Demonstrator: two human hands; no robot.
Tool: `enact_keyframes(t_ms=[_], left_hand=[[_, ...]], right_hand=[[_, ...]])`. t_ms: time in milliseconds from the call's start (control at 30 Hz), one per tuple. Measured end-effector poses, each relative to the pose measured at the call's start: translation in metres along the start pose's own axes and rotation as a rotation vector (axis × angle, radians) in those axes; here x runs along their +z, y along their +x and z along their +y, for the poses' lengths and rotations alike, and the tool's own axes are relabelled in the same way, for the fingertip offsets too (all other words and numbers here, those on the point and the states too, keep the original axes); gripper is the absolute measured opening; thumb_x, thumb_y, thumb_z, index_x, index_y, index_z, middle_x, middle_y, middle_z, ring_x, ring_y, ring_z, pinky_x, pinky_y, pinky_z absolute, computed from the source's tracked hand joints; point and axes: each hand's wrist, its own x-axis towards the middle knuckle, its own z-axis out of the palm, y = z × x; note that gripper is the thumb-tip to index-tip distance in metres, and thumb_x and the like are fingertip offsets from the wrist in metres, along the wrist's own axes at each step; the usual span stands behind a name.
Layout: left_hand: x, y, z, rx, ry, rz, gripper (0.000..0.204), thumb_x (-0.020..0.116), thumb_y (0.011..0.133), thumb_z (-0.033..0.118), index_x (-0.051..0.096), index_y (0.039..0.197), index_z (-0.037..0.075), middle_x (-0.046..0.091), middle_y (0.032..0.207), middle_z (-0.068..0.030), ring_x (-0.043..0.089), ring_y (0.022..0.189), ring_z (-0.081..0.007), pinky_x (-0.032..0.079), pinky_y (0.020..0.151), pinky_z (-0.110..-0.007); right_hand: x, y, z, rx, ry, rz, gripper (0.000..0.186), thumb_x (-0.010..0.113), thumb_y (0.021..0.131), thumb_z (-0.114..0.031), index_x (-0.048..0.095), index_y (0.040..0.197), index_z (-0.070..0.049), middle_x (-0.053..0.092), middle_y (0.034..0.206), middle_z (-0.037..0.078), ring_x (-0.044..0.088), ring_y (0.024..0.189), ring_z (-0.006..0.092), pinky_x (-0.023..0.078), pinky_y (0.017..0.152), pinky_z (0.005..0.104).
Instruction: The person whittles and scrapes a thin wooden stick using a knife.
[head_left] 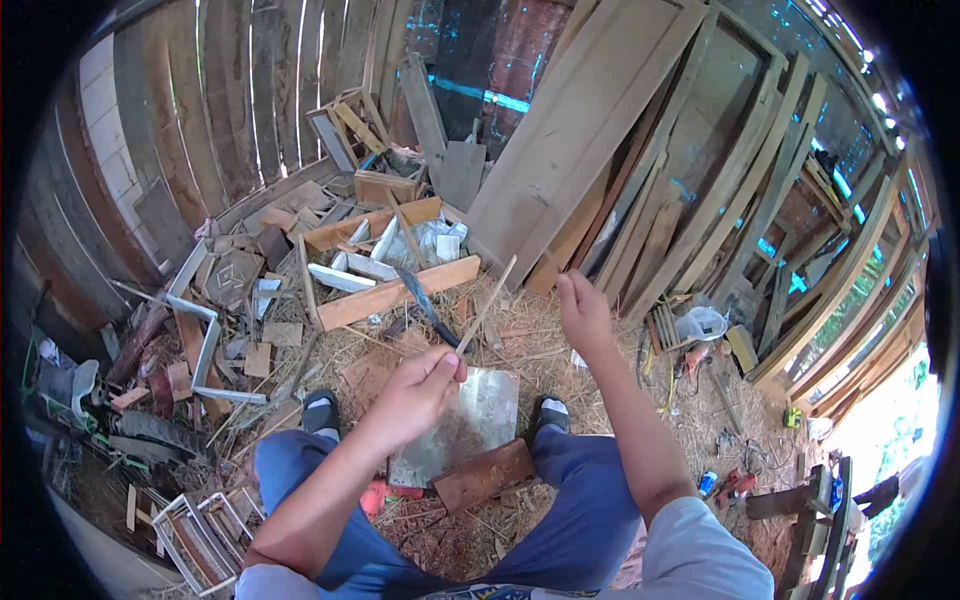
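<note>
My left hand (418, 398) is closed around the lower end of a thin pale wooden stick (488, 303), which points up and away to the right. To the right of the stick, my right hand (584, 312) is raised with thumb and fingers pinched together. A faint, blurred sliver shows near its fingertips, too unclear to name. Below my hands, between my feet, a worn greyish board (490, 400) lies on the ground. Across its near right corner rests a short brown plank (484, 475). Beyond my left hand, a dark, curved, blade-like tool (427, 305) leans against a wooden box frame.
The wooden box frame (400, 292) holds white offcuts and clear plastic. Scrap wood (232, 275) is heaped at the left. Large planks (585, 120) lean on the far wall. Straw (540, 335) covers the floor. A red power tool (738, 484) lies at the right.
</note>
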Motion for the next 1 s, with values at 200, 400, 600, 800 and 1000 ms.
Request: enact_keyframes(t_ms=[200, 400, 600, 800, 1000], left_hand=[[-0.002, 0.002, -0.011, 0.113, 0.201, 0.098, 0.03, 0.042, 0.111, 0.023, 0.063, 0.102, 0.004, 0.046, 0.068, 0.0023, 0.044, 0.061, -0.0093, 0.039, 0.059, -0.029], [0.007, 0.001, -0.006, 0.203, 0.307, 0.167, 0.027, 0.043, 0.111, 0.018, 0.059, 0.094, 0.005, 0.041, 0.066, 0.0058, 0.038, 0.058, -0.0053, 0.035, 0.056, -0.025], [0.01, -0.001, 0.006, 0.218, 0.465, 0.178, 0.025, 0.045, 0.109, 0.019, 0.058, 0.097, 0.002, 0.055, 0.068, -0.0119, 0.055, 0.061, -0.0213, 0.045, 0.061, -0.039], [0.031, -0.024, 0.018, 0.077, 0.069, 0.016, 0.027, 0.044, 0.11, 0.019, 0.057, 0.091, 0.005, 0.046, 0.068, 0.0024, 0.045, 0.062, -0.0087, 0.04, 0.06, -0.029], [0.01, 0.008, -0.008, 0.209, 0.27, 0.187, 0.024, 0.046, 0.109, 0.019, 0.058, 0.094, 0.005, 0.05, 0.071, 0.0039, 0.045, 0.063, -0.0063, 0.038, 0.059, -0.025]], right_hand=[[0.01, -0.03, -0.07, -0.214, 0.133, -0.259, 0.026, 0.058, 0.102, -0.03, 0.057, 0.09, -0.007, 0.06, 0.072, 0.02, 0.063, 0.068, 0.0434, 0.047, 0.057, 0.0482], [0.006, -0.034, -0.082, -0.364, 0.086, -0.303, 0.022, 0.062, 0.099, -0.028, 0.059, 0.087, -0.01, 0.063, 0.07, 0.014, 0.066, 0.064, 0.0369, 0.05, 0.056, 0.0483], [0.001, -0.024, -0.067, -0.408, 0.045, -0.294, 0.023, 0.062, 0.098, -0.03, 0.061, 0.089, -0.008, 0.064, 0.072, 0.015, 0.066, 0.067, 0.0377, 0.051, 0.058, 0.0474], [-0.008, 0.017, 0.036, 0.074, -0.003, 0.035, 0.032, 0.06, 0.101, -0.033, 0.062, 0.089, -0.004, 0.065, 0.077, 0.02, 0.064, 0.07, 0.0412, 0.05, 0.063, 0.0461], [-0.006, -0.016, -0.026, 0.006, 0.126, -0.076, 0.028, 0.06, 0.102, -0.031, 0.062, 0.09, -0.005, 0.061, 0.072, 0.018, 0.06, 0.066, 0.0386, 0.047, 0.06, 0.0443]])
